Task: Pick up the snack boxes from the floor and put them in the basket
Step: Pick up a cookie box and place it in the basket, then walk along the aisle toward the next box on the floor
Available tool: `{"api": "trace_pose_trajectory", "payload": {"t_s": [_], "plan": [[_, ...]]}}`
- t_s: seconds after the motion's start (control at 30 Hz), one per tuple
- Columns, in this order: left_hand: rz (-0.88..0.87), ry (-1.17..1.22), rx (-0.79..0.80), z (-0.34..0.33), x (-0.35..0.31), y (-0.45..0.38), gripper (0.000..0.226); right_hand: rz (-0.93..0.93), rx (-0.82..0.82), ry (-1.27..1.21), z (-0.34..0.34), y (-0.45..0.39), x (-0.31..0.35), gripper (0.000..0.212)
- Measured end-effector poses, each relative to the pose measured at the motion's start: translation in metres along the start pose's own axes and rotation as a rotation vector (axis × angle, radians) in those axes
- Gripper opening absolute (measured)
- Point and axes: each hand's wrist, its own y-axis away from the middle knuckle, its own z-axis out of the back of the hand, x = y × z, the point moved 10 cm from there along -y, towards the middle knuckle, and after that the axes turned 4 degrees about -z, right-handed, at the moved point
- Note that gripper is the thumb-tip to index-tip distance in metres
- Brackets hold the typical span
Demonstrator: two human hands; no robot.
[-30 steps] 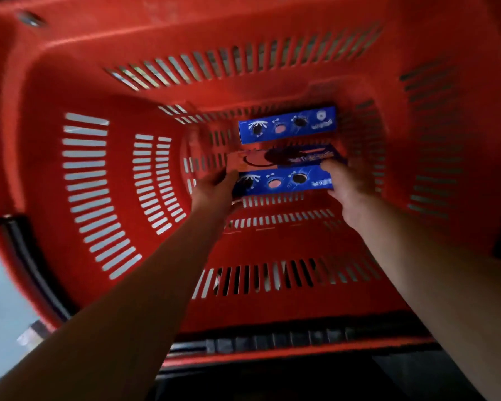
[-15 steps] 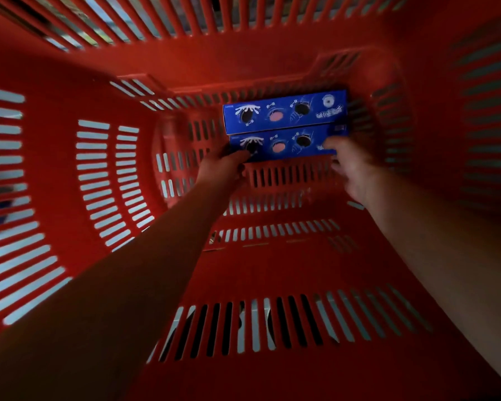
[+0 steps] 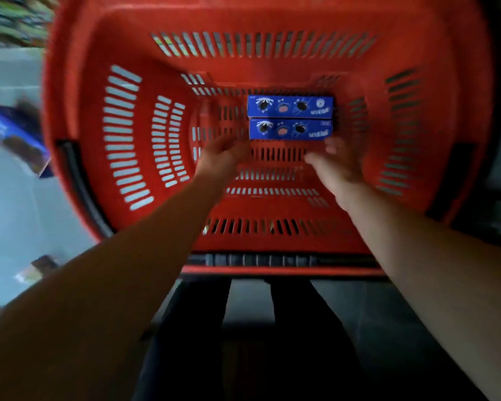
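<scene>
Two blue snack boxes lie side by side on the bottom of the red basket (image 3: pixel 272 21), at its far end: the far box (image 3: pixel 289 106) and the near box (image 3: pixel 290 129). My left hand (image 3: pixel 219 160) hovers inside the basket just left of and below the near box, holding nothing. My right hand (image 3: pixel 337 166) is just right of and below that box, fingers loose and empty. Neither hand touches a box. Both hands are blurred by motion.
Another blue snack box (image 3: pixel 12 137) lies on the grey floor left of the basket. A small blurred object (image 3: pixel 36 269) lies on the floor at lower left. The basket's black handle (image 3: pixel 81 186) runs along its left rim. Dark legs show below the basket.
Both hands have let go of the near box and pulled back toward me. That box now lies flat beside the far one. The view has pulled back out of the basket.
</scene>
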Motion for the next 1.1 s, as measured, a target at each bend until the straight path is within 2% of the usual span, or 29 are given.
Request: {"api": "trace_pose_trajectory", "payload": {"t_s": [0.1,0.2,0.23,0.37,0.5,0.6,0.8,1.1], "plan": [[-0.07,-0.142,-0.062,0.03,-0.032,0.071,0.05,0.174,0.0,0.184,0.01,0.083,0.044,0.029],[-0.131,-0.264,-0.1,0.061,-0.074,0.162,0.074,0.236,0.078,0.326,0.013,0.171,0.07,0.043],[-0.134,-0.292,-0.122,0.072,-0.084,0.189,0.075,0.261,0.087,0.37,0.015,0.195,0.078,0.048],[-0.101,-0.301,-0.221,0.119,-0.089,0.295,0.061,0.411,0.087,0.489,0.017,0.287,0.109,0.054],[-0.116,-0.264,-0.281,0.159,-0.078,0.38,0.045,0.537,0.152,0.58,-0.013,0.369,0.126,0.056],[-0.082,-0.222,-0.384,0.207,-0.053,0.426,0.047,0.641,0.217,0.666,-0.054,0.429,0.132,0.054],[-0.087,-0.071,-0.505,0.308,-0.004,0.486,0.053,0.809,0.286,0.903,-0.148,0.511,0.135,0.052],[-0.101,0.072,-0.582,0.461,0.05,0.521,0.053,0.801,0.289,1.052,-0.287,0.581,0.144,0.058]]}}
